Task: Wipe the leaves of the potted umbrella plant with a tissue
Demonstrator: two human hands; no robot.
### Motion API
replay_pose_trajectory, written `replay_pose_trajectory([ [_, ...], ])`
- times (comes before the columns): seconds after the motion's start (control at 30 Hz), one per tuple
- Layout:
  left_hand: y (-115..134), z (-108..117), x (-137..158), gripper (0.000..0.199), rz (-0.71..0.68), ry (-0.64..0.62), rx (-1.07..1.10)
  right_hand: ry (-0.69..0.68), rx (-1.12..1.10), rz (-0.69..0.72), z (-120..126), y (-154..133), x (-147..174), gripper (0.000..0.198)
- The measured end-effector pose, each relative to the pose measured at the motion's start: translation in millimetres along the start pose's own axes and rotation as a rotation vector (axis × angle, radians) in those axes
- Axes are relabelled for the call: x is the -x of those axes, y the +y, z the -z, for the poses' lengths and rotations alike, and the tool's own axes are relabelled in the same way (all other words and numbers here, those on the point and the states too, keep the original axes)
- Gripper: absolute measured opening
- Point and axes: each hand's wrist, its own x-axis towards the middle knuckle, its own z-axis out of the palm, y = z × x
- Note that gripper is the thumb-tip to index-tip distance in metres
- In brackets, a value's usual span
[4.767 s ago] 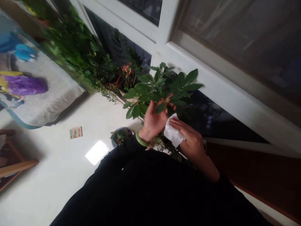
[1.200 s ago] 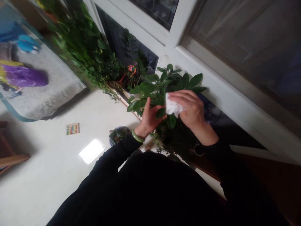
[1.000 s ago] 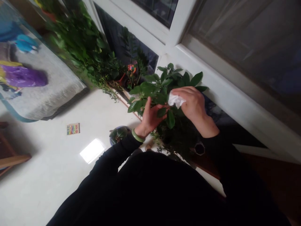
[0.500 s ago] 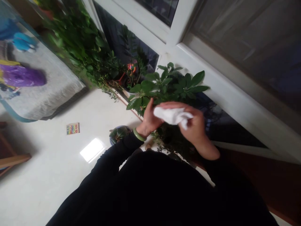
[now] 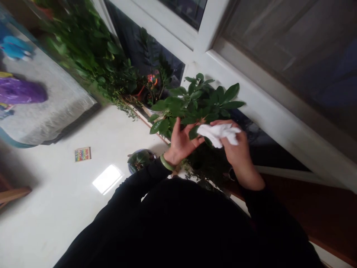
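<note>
The left hand [image 5: 182,143] is spread palm up, its thumb standing apart from the fingers, and a dark green leaf [image 5: 193,132] of the leafy plant [image 5: 195,98] lies over those fingers; how firmly they touch it, I cannot tell. Just to its right, the right hand [image 5: 237,143] grasps a crumpled white cloth [image 5: 219,134], bunched between thumb and fingers, its near edge right beside that leaf. The plant's foliage fans out just beyond both hands, with a white window frame [image 5: 237,76] behind it. A green bangle [image 5: 166,163] circles the left wrist. Below and left of the left hand, near the forearm, a small plant sits in a round pot [image 5: 141,160]. Farther left, a colourful patterned card [image 5: 83,153] lies on the pale floor [image 5: 55,201]. Well apart from the hands, at far left, a cloth-covered surface [image 5: 64,100] carries a shiny purple bundle [image 5: 22,91] and a blue toy-like object [image 5: 17,47].
</note>
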Motion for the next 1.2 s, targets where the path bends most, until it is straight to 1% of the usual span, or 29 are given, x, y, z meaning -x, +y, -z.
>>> replay_pose_trajectory([
  [0.07, -4.4, -2.9, 0.8, 0.076, -0.020, -0.008, 0.019, -0.041, 0.198, 0.181, -2.4, 4.4, 4.6, 0.011],
  [0.13, -6.3, -6.3, 2.2, 0.077, -0.033, -0.015, 0.033, -0.060, 0.351, 0.286, -1.8, 7.8, 8.7, 0.018],
  [0.23, -5.4, -11.9, 4.9, 0.077, -0.028, -0.009, 0.043, -0.081, 0.509, 0.384, 0.1, 10.5, 13.7, 0.027],
  [0.33, -3.2, -16.0, 7.2, 0.079, -0.016, 0.005, 0.049, -0.088, 0.595, 0.432, 2.3, 11.6, 16.0, 0.042],
  [0.43, -1.7, -15.2, 7.7, 0.077, -0.019, 0.020, 0.050, -0.132, 0.618, 0.432, 7.5, 11.2, 18.2, 0.050],
  [0.57, -0.3, -6.6, 6.8, 0.063, -0.039, 0.019, 0.047, -0.162, 0.630, 0.398, 17.5, 8.8, 28.7, 0.054],
  [0.7, 1.4, 0.3, 6.0, 0.061, -0.053, 0.017, 0.044, -0.214, 0.674, 0.346, 29.6, 6.5, 44.5, 0.054],
  [0.83, 4.5, 0.1, 4.9, 0.061, -0.065, 0.006, 0.080, -0.315, 0.670, 0.284, 54.4, -5.3, 52.6, 0.045],
  [0.9, 6.4, 0.1, 4.0, 0.061, -0.062, -0.006, 0.097, -0.300, 0.635, 0.252, 68.5, -16.7, 51.2, 0.037],
  [0.93, 7.3, 0.5, 3.5, 0.061, -0.057, -0.016, 0.098, -0.255, 0.617, 0.250, 73.2, -23.0, 48.9, 0.032],
  [0.97, 8.1, 1.2, 3.0, 0.061, -0.055, -0.026, 0.096, -0.182, 0.601, 0.266, 75.0, -29.3, 45.4, 0.028],
  [1.03, 9.0, 2.7, 2.0, 0.062, -0.053, -0.036, 0.092, -0.012, 0.566, 0.341, 67.8, -39.9, 34.8, 0.022],
  [1.1, 9.3, 3.2, 1.5, 0.062, -0.048, -0.016, 0.086, 0.084, 0.527, 0.426, 47.3, -45.1, 20.3, 0.021],
  [1.13, 9.3, 2.8, 1.5, 0.061, -0.046, 0.006, 0.083, 0.080, 0.506, 0.462, 34.2, -44.9, 12.5, 0.023],
  [1.2, 9.2, 0.4, 2.1, 0.059, -0.043, 0.058, 0.082, 0.019, 0.492, 0.504, 8.4, -39.0, -1.5, 0.030],
])
